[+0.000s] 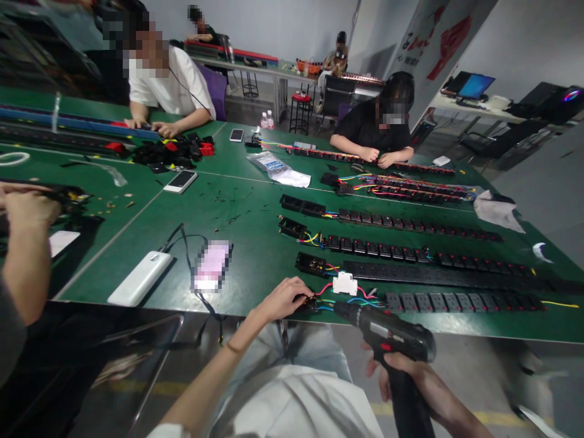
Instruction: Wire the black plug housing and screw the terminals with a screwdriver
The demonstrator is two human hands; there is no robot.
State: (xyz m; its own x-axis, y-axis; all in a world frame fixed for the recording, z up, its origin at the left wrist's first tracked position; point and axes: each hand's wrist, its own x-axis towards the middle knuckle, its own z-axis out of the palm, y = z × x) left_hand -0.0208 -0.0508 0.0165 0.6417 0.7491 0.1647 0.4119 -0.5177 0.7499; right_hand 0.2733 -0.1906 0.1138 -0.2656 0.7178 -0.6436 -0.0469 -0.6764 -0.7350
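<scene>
My left hand (287, 298) is at the near table edge, its fingers closed on a small dark wired part (311, 303). Finger detail is partly hidden there. Blue and green wires (326, 308) run from that part toward a black socket strip (456, 302). A white circuit breaker (345, 284) with red wires lies just behind. In my right hand (410, 371) is a black cordless drill (392, 334), gripped by its handle. The drill's front end points left, toward the wired part, and overlaps the wires in view.
Several more socket strips (383, 247) lie behind on the green table (255, 231). To the left are a white power bank (140, 278), a lit phone (212, 266) and cables. Co-workers sit across the table; another person's arm (27, 243) is at far left.
</scene>
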